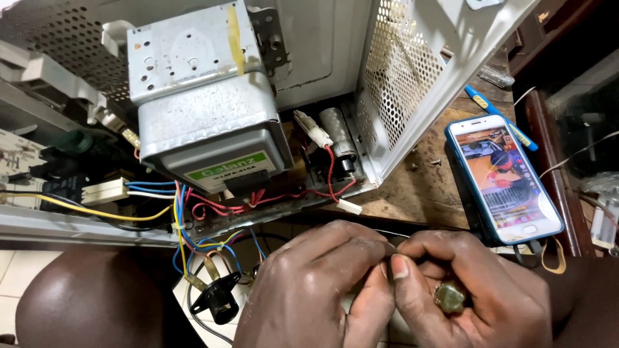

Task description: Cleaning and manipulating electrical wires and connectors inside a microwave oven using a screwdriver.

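My left hand [322,283] and my right hand [464,283] meet at the bottom centre, fingertips pinched together on a small thin part [392,248] that is mostly hidden between them. A ring [449,296] shows on my right hand. Just above the hands lies an opened microwave oven chassis [400,71] on its side, with a grey metal magnetron block [206,122] and a cylindrical capacitor [338,132]. Red, blue and yellow wires [187,219] hang from it down to a black lamp socket [219,299] left of my left hand.
A smartphone in a blue case [503,177] with a lit screen lies on the wooden table [425,193] to the right. A blue pen [496,113] lies behind it. Small screws [436,162] rest on the wood. My knee [84,303] fills the lower left.
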